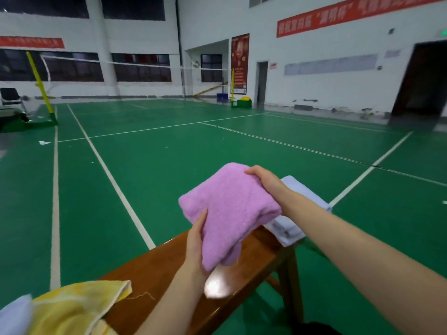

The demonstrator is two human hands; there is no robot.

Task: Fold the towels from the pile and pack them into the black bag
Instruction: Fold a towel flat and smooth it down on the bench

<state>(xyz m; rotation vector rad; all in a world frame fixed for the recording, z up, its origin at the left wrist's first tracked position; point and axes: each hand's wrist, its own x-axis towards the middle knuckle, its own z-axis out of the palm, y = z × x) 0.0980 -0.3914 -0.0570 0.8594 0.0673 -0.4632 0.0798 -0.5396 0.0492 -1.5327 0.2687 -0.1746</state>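
Both hands grip the folded pink towel (229, 209) above the table (169, 274), left hand (196, 245) nearest, right hand (263, 180) farthest; no bag shows.

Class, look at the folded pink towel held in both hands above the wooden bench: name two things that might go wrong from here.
1. The folded pink terry towel is gripped only at two edges, by the left hand and right hand; its lower flap already sags and may unfold.
2. The folded white towel overhangs the far end of the glossy brown wooden bench; a nudge could tip it onto the floor.
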